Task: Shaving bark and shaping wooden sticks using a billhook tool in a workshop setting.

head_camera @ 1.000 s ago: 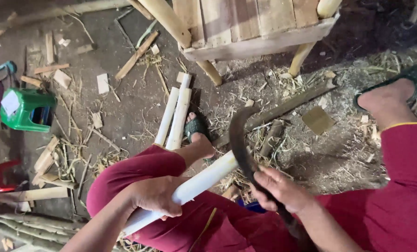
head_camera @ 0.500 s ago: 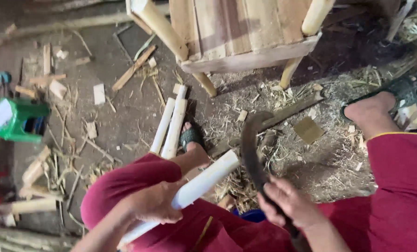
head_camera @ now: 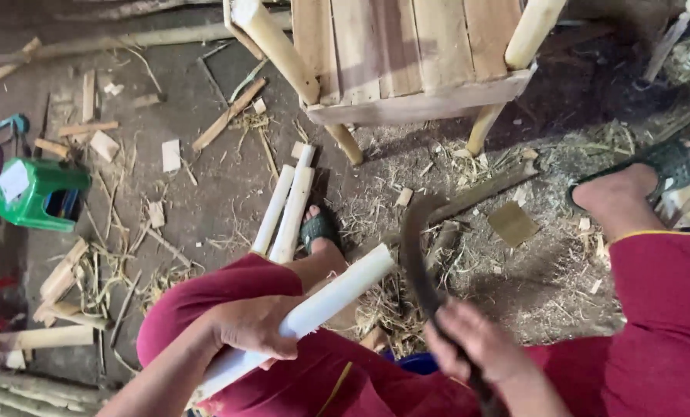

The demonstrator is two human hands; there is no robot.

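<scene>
Two hands busy — left hand (head_camera: 252,328) fingers wrapped round pale peeled pole (head_camera: 314,309), right hand (head_camera: 476,344) clenching curved blade (head_camera: 416,255); wooden stool (head_camera: 414,54) ahead.

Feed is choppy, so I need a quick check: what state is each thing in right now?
Left hand: gripping the peeled white pole.
Right hand: gripping the curved knife, blade raised off the pole.
Two peeled poles: lying on the ground.
Green stool: tipped over.
Wooden chair: standing.

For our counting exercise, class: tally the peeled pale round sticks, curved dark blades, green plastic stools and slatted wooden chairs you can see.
Peeled pale round sticks: 3, one in the left hand at, two on the ground
Curved dark blade, in the right hand: 1
Green plastic stool: 1
Slatted wooden chair: 1
Total: 6
</scene>
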